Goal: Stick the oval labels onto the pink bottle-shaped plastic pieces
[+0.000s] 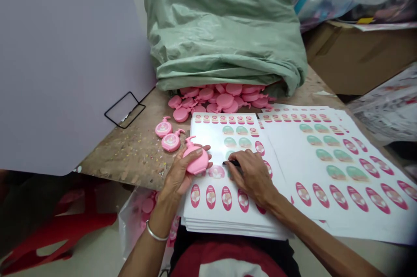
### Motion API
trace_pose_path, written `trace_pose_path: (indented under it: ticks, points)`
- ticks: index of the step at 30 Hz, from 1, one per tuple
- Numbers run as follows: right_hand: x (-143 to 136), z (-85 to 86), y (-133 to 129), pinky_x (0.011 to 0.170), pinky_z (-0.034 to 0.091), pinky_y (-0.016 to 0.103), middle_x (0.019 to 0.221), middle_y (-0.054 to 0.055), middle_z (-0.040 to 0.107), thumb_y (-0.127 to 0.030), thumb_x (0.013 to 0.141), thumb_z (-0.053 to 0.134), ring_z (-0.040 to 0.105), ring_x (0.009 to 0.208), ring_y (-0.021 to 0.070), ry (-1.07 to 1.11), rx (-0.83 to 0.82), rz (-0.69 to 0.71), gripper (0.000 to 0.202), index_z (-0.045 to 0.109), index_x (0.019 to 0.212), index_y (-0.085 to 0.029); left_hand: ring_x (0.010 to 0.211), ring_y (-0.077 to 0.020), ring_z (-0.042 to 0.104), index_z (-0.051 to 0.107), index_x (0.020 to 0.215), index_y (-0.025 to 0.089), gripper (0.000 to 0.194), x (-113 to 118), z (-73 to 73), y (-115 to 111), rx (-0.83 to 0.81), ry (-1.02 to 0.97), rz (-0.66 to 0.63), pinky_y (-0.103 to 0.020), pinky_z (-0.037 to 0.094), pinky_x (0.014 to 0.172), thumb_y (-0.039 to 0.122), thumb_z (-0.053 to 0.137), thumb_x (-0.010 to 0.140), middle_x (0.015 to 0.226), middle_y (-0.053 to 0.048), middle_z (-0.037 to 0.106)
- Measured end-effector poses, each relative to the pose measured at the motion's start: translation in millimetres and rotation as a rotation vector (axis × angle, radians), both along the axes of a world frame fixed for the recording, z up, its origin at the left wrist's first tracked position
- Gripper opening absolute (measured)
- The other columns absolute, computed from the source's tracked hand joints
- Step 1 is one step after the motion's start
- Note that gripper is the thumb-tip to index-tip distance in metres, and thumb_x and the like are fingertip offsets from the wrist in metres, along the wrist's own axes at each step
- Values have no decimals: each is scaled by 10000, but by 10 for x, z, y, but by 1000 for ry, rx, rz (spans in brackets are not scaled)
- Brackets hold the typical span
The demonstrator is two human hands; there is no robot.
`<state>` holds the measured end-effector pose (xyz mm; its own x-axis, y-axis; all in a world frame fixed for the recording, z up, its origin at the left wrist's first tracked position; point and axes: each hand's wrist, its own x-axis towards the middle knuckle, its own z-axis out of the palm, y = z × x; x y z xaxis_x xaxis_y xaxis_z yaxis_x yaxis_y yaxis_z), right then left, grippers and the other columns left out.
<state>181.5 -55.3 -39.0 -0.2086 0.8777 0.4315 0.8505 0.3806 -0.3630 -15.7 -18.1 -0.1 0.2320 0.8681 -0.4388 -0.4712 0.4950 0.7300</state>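
Note:
A pink toy pump bottle (197,162) with a round, flat body is gripped in my left hand (177,175), thumb across its front. No label shows on its visible face. My right hand (252,176) is closed around a thin black tool (234,163), its kind mostly hidden by the fingers. The tool's tip is at a sticker sheet (205,136), near a pink oval sticker (216,171). This sheet tops a thick stack and has bare white patches at its upper left. Left of it lie two labelled pump bottles (170,141) on the table.
Several unlabelled pink bottles (224,101) spill from a large green sack (224,29) at the back. More sticker sheets (293,151) lie to the right. A black wire frame (125,110) stands by the grey panel (65,60). A red stool (71,229) is below left.

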Motion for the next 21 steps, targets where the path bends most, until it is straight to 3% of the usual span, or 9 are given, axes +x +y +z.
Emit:
trace_pose_path:
  ticks: [3, 6, 13, 17, 21]
  points:
    - [-20, -23, -35, 696, 316, 330, 737, 39, 613, -228, 929, 517, 488, 719, 182, -73, 38, 4, 119, 577, 839, -179, 795, -190, 709, 577, 1130, 128, 385, 68, 2, 36, -42, -28, -15, -303, 597, 673, 182, 707, 772, 1151, -180, 686]
    - [-21, -29, -44, 689, 305, 328, 722, 37, 601, -223, 931, 510, 475, 712, 181, -105, 43, 0, 133, 580, 825, -182, 823, -233, 717, 562, 1169, 137, 417, 123, -35, 82, -58, -72, -24, -370, 602, 704, 198, 684, 775, 1088, -171, 705]
    - [2, -43, -26, 681, 314, 321, 677, 21, 573, -200, 906, 524, 465, 680, 170, -16, -15, 47, 146, 559, 764, -189, 805, -205, 711, 543, 1161, 160, 469, 191, -182, 110, 124, -16, -66, -331, 604, 684, 228, 744, 743, 1080, -142, 716]
    - [9, -37, -26, 682, 323, 321, 687, 21, 588, -204, 900, 538, 487, 686, 171, 53, -28, 70, 124, 562, 780, -189, 793, -191, 711, 487, 1308, 170, 596, 190, -181, 88, 137, -11, -83, -306, 599, 695, 234, 728, 767, 985, -117, 739]
    - [4, -22, -34, 674, 317, 324, 689, 32, 586, -205, 912, 522, 478, 692, 180, -1, 15, 11, 145, 572, 776, -188, 816, -227, 722, 479, 1301, 175, 600, 197, -183, 67, 127, 1, -54, -344, 599, 714, 273, 738, 770, 886, -92, 737]
